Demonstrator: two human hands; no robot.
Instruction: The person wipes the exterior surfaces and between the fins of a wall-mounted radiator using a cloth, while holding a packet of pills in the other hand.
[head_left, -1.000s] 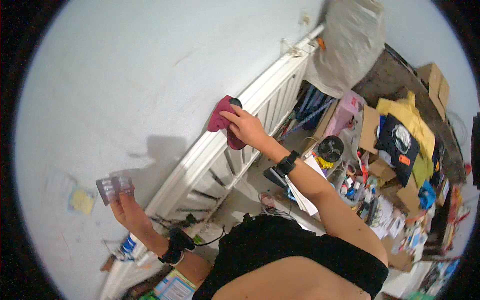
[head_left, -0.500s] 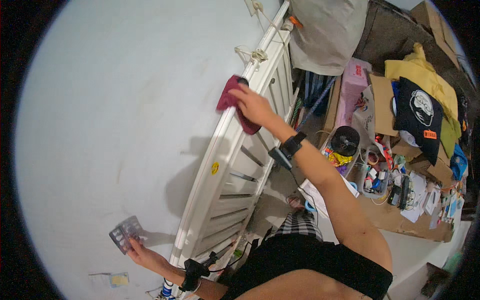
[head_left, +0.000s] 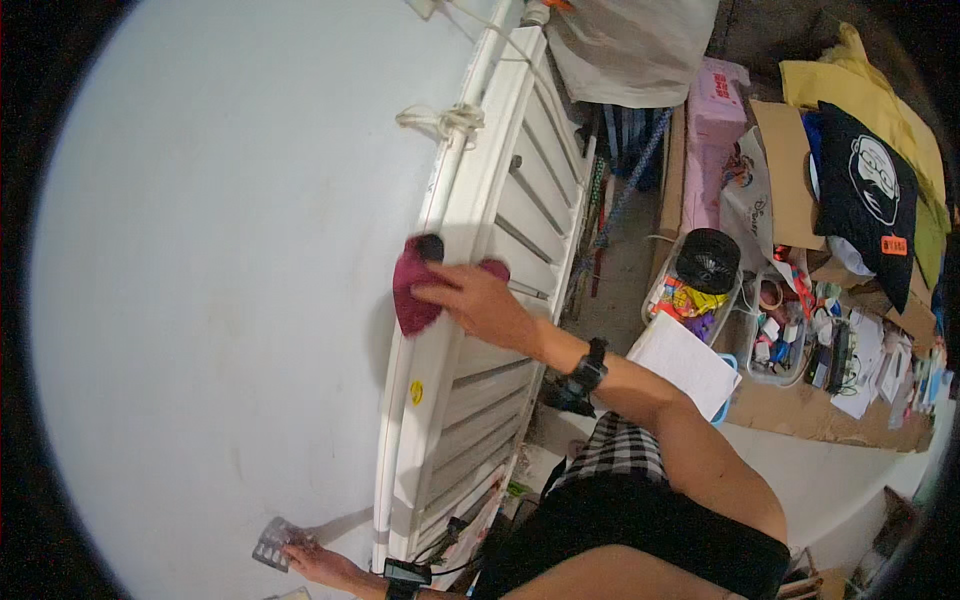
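Note:
A maroon cloth item [head_left: 412,296] with a black patch lies over the top of a white slatted panel [head_left: 470,340] against the wall. Fingers of my right hand [head_left: 482,305] are pressed on it, and part of the cloth shows beyond them. At the lower left, my left hand [head_left: 310,560] holds a flat grey pack with pale rounded cells [head_left: 272,545] close to the wall; its exact kind is unclear. Black devices are strapped to both my wrists.
A cream cord [head_left: 460,120] is knotted round the white pipe above the cloth. A beige cover [head_left: 635,50] hangs at the top. Right of the panel are a black fan [head_left: 708,260], a clear bin of small items [head_left: 775,345], a pink box [head_left: 712,140] and a black cloth [head_left: 868,190].
My right hand and the maroon cloth have moved down along the rail, away from the knotted cord and nearer the yellow sticker. My left hand appears lower. The whole view has shifted.

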